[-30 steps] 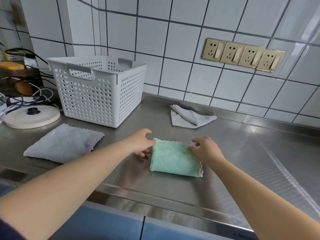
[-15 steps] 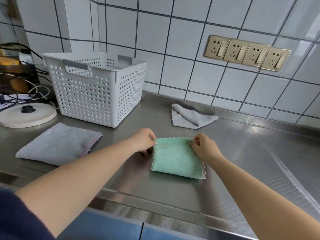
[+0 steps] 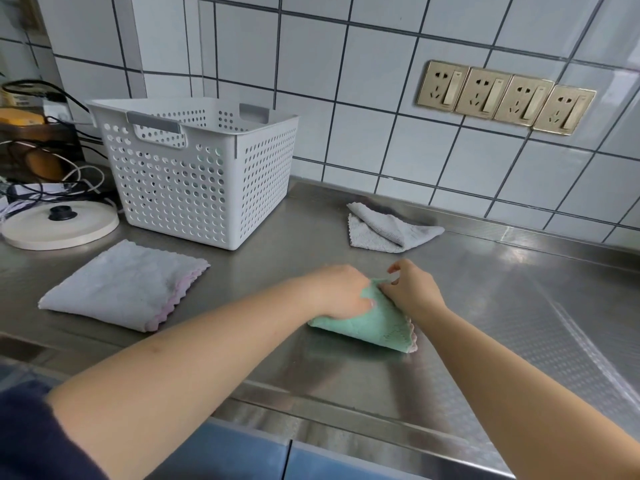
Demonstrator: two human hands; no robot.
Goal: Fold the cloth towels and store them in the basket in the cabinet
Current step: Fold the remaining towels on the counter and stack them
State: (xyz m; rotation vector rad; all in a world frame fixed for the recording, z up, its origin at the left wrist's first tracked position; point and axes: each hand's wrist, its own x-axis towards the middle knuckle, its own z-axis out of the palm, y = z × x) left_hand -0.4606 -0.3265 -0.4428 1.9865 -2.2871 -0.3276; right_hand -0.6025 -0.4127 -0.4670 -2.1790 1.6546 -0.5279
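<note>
head view: your left hand (image 3: 341, 292) and right hand (image 3: 410, 291) both pinch the far edge of the green towel (image 3: 375, 323), fingers closed on its plush, scallop-edged fabric, hands nearly touching. the towel lies folded on the steel counter (image 3: 502, 306) under your hands. at 9 o'clock rests a folded grey towel (image 3: 121, 285) with pink trim; at 12, a crumpled grey towel (image 3: 388, 230); at 10, the perforated white basket (image 3: 197, 171).
</note>
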